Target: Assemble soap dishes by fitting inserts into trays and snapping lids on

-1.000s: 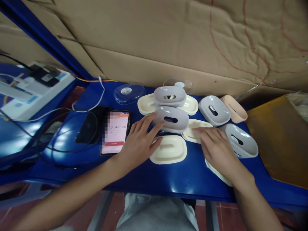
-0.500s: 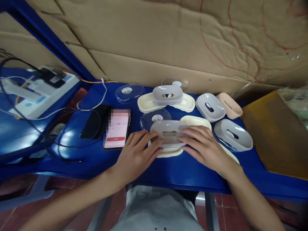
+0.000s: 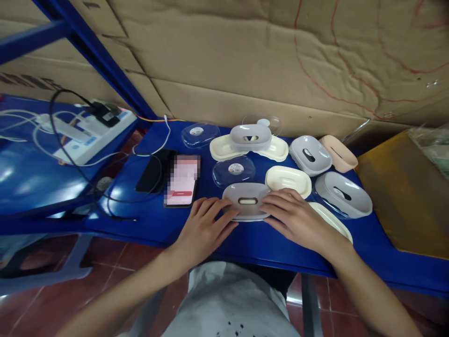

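One clear lid [image 3: 224, 177] lies just beyond the gray dish [image 3: 246, 191].

Dressed in a pale grey shirt [image 3: 238, 295], bare at the forearms [image 3: 135, 288]
Softly creased in front, printed with a scatter of small dark stars [image 3: 237, 326].

Gray dish [image 3: 247, 191] partly hidden by fingers [image 3: 278, 201], phone screen [image 3: 181, 178] blurred, box [image 3: 400, 196] cropped at right
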### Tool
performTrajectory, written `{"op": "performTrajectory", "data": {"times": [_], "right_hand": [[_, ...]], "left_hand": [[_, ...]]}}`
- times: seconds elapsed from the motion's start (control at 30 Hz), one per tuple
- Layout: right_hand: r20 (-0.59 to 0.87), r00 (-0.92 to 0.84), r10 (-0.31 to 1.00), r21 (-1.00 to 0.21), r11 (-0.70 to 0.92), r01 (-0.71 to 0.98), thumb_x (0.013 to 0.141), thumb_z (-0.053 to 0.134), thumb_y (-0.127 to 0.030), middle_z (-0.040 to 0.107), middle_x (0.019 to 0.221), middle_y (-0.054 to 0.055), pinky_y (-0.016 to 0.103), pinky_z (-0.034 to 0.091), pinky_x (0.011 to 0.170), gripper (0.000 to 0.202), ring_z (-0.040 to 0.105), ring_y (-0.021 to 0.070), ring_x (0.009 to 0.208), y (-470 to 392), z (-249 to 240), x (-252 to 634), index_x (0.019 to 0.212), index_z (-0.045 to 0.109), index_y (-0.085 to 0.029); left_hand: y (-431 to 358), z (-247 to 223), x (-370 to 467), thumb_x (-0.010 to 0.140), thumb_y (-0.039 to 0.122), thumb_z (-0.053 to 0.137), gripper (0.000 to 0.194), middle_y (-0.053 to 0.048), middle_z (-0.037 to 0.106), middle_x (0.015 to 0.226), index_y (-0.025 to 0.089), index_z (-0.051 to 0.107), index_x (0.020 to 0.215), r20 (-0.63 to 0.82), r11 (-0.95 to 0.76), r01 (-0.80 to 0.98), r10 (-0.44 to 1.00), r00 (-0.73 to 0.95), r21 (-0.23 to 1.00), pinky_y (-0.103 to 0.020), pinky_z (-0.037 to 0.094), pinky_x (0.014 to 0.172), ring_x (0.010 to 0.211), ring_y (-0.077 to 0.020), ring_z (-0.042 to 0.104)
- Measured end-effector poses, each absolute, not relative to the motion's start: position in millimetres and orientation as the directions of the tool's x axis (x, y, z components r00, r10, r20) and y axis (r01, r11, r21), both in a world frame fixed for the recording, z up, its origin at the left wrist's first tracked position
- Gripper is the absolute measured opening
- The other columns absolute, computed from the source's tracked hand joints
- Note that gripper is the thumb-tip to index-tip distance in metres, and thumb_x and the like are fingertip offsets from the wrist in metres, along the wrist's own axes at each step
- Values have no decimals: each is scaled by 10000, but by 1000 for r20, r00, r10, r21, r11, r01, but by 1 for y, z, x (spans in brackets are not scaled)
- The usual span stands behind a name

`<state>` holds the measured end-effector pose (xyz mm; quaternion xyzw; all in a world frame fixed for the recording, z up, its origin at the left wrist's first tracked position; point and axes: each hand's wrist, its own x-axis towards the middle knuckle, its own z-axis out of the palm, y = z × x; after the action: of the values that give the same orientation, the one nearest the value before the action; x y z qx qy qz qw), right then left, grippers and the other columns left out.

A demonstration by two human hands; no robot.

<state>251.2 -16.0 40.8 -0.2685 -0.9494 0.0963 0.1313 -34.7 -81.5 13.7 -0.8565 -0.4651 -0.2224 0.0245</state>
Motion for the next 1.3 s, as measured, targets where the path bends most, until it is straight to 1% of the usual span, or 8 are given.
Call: {"op": "performTrajectory", "data": {"times": [0.27,0.43,0.6,0.7,0.83,0.97,1.13,1.3], "right_hand": [[165,-859,485,-63,874,481,1035,612,-118,746,1253,107,483,464,1108,245,665,291,1223,-25,33,238,1246,717,-185],[209,-851,482,-171,875,454,1096,593,-295,746,1297,94,460,473,1105,247,674,262,1231,-26,37,237,1296,704,-203],[291,-807,515,-190,857,479,1118,509,-230,758,1312,115,488,467,1121,314,679,268,1267,-20,39,245,1378,678,-185],[286,-800,527,-190,850,491,1098,510,-170,760,1291,119,495,483,1102,302,693,276,1230,-17,37,248,1327,707,-184],[271,-801,534,-188,845,500,1094,521,-190,755,1278,133,512,506,1074,297,688,296,1222,-16,37,247,1312,721,-194],[267,-797,542,-205,840,503,1091,542,-209,745,1296,130,508,506,1066,277,680,299,1248,-16,36,248,1298,726,-194],[290,-792,537,-168,844,510,1096,555,-232,748,1298,118,479,519,1047,259,692,286,1230,-16,34,247,1308,700,-198],[542,-633,553,-195,815,546,1050,638,-231,743,1223,136,459,562,1004,182,706,285,1177,-19,44,247,1218,684,-182]], "left_hand": [[-84,10,-37,1041,245,699,128,-56,768,1185,239,728,1166,400,-592,798,763,507,117,-471,471,968,1058,-274,661],[-42,22,-51,1118,313,549,228,-105,741,1250,201,695,1253,414,-548,806,802,430,225,-446,514,974,1124,-271,685],[23,27,-66,1096,270,503,366,-140,646,1462,202,646,1425,153,-470,856,882,446,214,-537,499,1123,1333,-341,629],[40,27,-65,1068,357,589,405,-130,620,1496,232,630,1450,84,-495,839,868,489,229,-502,520,1126,1363,-329,625],[44,29,-53,954,432,764,590,-185,524,1604,229,586,1478,30,-454,858,887,460,241,-551,507,1138,1439,-392,566],[49,38,-42,900,370,794,527,-156,642,1490,224,626,1378,24,-413,871,906,422,265,-580,486,1134,1389,-407,602],[51,49,-45,944,558,683,507,-82,751,1263,244,609,1335,36,-350,855,930,365,383,-471,559,1010,1165,-319,723],[14,53,-52,939,526,702,458,-91,734,1330,246,621,1292,124,-408,758,906,404,508,-485,543,1051,1234,-321,689]]}}
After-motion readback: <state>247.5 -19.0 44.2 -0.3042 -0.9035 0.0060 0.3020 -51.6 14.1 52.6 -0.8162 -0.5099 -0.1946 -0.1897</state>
